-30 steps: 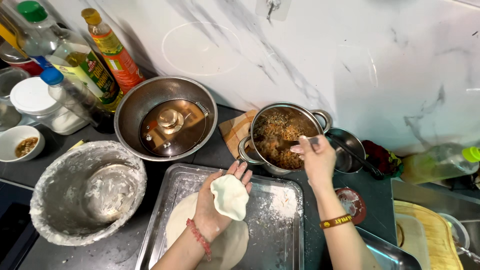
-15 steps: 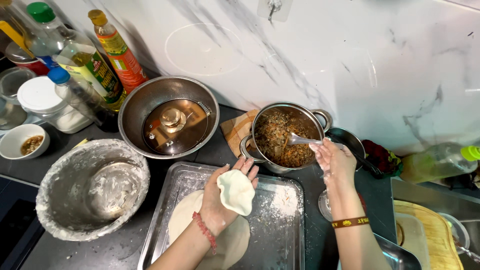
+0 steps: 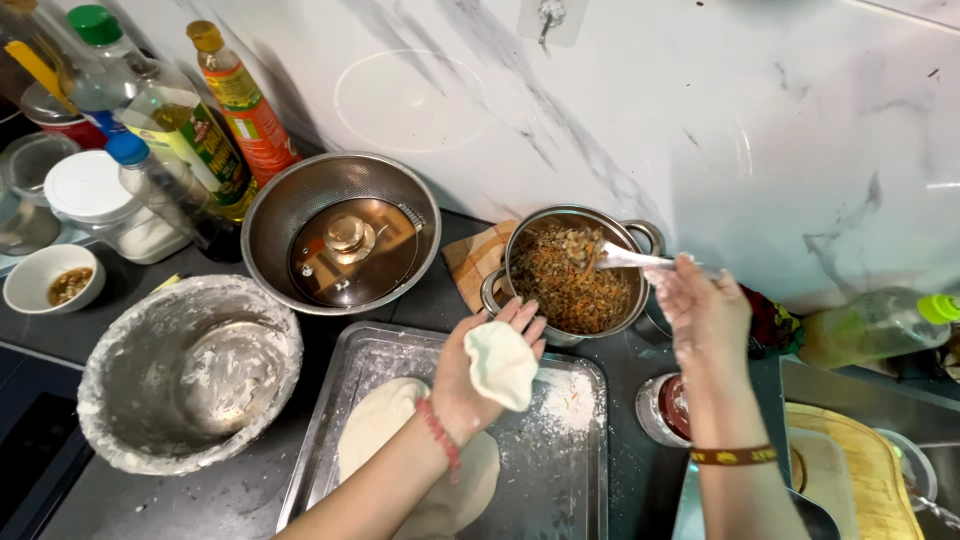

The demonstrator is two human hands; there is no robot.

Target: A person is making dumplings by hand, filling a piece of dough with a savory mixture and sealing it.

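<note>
Your left hand [image 3: 478,372] is turned palm up, fingers spread flat, cradling a thin round dough wrapper [image 3: 501,364] that drapes soft and pale over your fingertips above the floured steel tray [image 3: 575,455]. At 7 o'clock from that hand, a larger smooth dough sheet [image 3: 385,440] lies on the tray. Your right hand [image 3: 704,312], at 3 o'clock from the wrapper, pinches the handle of a metal spoon [image 3: 615,256], wrist bent back; the spoon's bowl, heaped with filling, hangs over the shiny steel pot [image 3: 572,272] of brown, crumbly minced filling at 12 o'clock from the wrapper. At 9 o'clock, a flour-crusted mixing bowl [image 3: 185,370] sits on the dark counter.
</note>
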